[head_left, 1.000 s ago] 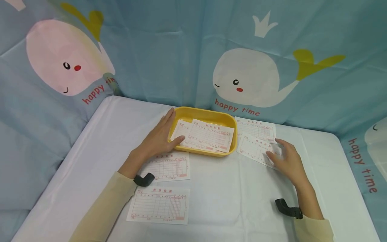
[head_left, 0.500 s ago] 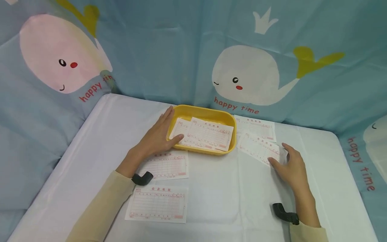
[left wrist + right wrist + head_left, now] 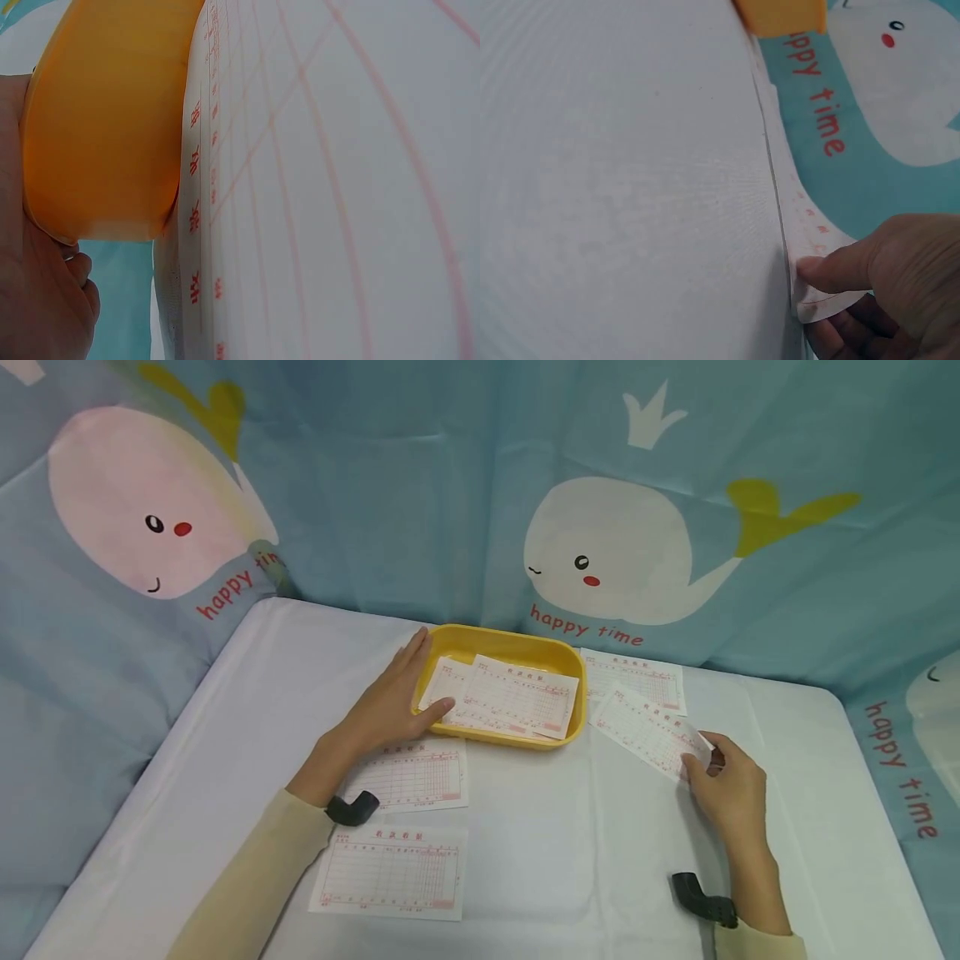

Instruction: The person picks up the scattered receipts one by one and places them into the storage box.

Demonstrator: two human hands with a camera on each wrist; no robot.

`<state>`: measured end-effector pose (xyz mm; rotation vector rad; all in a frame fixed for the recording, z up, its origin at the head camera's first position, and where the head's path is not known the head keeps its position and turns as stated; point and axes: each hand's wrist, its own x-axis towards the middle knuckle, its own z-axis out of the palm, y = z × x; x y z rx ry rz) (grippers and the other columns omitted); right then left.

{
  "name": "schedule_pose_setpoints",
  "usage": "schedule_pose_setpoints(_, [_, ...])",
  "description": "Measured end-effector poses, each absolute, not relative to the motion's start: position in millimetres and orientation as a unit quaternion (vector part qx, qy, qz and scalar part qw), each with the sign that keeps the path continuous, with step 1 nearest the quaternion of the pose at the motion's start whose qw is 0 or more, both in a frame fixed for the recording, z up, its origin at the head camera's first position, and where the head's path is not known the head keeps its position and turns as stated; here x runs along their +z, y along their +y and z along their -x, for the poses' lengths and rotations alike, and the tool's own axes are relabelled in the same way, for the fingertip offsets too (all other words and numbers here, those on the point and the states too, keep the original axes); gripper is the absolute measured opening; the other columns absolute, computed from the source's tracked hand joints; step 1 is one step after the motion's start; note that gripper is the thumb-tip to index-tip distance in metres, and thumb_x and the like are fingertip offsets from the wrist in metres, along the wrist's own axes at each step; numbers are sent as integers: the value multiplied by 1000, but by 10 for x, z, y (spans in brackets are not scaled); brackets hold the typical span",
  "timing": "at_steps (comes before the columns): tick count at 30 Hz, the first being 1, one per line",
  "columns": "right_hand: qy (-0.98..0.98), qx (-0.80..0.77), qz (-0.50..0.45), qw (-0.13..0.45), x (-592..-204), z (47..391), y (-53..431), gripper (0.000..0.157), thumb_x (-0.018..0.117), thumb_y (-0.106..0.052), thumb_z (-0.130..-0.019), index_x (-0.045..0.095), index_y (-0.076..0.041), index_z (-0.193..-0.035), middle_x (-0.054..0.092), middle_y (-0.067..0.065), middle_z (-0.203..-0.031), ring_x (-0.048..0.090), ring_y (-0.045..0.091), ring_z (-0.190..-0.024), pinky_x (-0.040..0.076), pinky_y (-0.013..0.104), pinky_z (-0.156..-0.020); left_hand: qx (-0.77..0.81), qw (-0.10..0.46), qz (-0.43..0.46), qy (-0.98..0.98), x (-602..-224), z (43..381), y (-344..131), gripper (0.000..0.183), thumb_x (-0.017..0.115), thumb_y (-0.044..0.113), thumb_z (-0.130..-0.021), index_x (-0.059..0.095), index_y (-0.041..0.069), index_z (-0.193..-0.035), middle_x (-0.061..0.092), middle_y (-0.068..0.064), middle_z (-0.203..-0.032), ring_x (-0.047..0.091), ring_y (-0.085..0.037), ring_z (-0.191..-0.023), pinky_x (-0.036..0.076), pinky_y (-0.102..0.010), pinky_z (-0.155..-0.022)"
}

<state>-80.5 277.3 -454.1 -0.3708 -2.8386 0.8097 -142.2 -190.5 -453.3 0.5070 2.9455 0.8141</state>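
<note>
My right hand (image 3: 727, 785) pinches the right end of a receipt slip (image 3: 647, 732) printed in red, thumb above and fingers below. In the right wrist view that end of the slip curls up from the white cloth, thumb (image 3: 832, 271) on its face. My left hand (image 3: 386, 706) rests along the left end of a yellow tray (image 3: 517, 639), fingers straight on the outer wall and thumb over the front rim. Inside the tray lie overlapping receipt slips (image 3: 521, 693). From the left wrist, the tray wall (image 3: 105, 135) shows against the palm.
Another receipt slip (image 3: 637, 678) lies behind the pinched one, partly covered by it. Two more lie front left: one slip (image 3: 412, 777) partly under the left wrist, another slip (image 3: 390, 872) nearer. A blue curtain (image 3: 390, 510) with whale prints stands behind the white tablecloth (image 3: 540, 843).
My right hand has drawn back a little to the right and closed its fingers on the slip's end, which now lifts. The left hand stays on the tray.
</note>
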Motion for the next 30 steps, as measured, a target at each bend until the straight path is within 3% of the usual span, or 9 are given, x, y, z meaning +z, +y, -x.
schedule_pose_setpoints(5, [-947,276,124,105,-4520,778,2776,32,64,-13,-95,69,-1,-124,73,27,-100,69,32,-85,38,12,-58,261,23,-162,951,-4523,1416,-1899,104,45,75,-91,-8,21,-162,-10,6,-172,4,-21,-161,22,-51,-128])
schedule_pose_setpoints(7, [-946,278,123,110,-4502,764,2792,30,65,-14,-95,71,-1,-121,74,27,-99,69,28,-82,40,11,-54,263,23,-164,951,-4518,1416,-1893,104,45,75,-92,-8,21,-162,-10,5,-172,3,-22,-161,22,-51,-128])
schedule_pose_setpoints(12, [-941,299,131,95,-4439,737,2840,29,71,-19,-93,74,-2,-116,75,22,-102,55,-10,-74,42,6,-56,263,23,-166,950,-4510,1406,-1885,104,45,75,-92,-8,20,-162,-9,3,-173,3,-21,-161,22,-51,-129])
schedule_pose_setpoints(15, [-926,342,149,65,-4374,730,2855,32,74,-25,-92,73,-3,-116,76,5,-95,54,-20,-71,47,6,-60,261,23,-163,951,-4506,1401,-1891,104,45,75,-92,-8,20,-162,-9,4,-172,3,-22,-161,21,-51,-129])
schedule_pose_setpoints(18, [-901,399,168,38,-4275,749,2896,40,76,-28,-90,71,-1,-119,68,-18,-87,62,-13,-72,53,10,-62,263,22,-164,950,-4500,1427,-1871,103,45,75,-92,-8,20,-162,-10,5,-172,4,-23,-161,20,-51,-129])
schedule_pose_setpoints(20, [-882,436,179,24,-4215,768,2924,43,77,-29,-90,69,1,-120,64,-25,-83,65,-9,-73,56,11,-64,265,21,-165,950,-4498,1445,-1856,103,45,75,-91,-8,21,-162,-10,5,-172,4,-23,-161,20,-51,-129])
schedule_pose_setpoints(26, [-817,539,206,27,-4102,810,2938,32,83,-22,-84,72,-7,-110,66,-14,-86,66,-1,-71,58,12,-66,267,20,-176,947,-4520,1460,-1836,103,45,74,-92,-7,20,-162,-9,4,-172,4,-22,-161,22,-52,-128])
schedule_pose_setpoints(30, [-811,553,190,30,-4050,853,2849,36,82,-21,-85,71,-2,-113,67,-10,-91,68,0,-74,59,13,-69,262,21,-169,950,-4526,1427,-1871,104,48,72,-93,-7,18,-163,-8,2,-173,4,-22,-161,24,-53,-127])
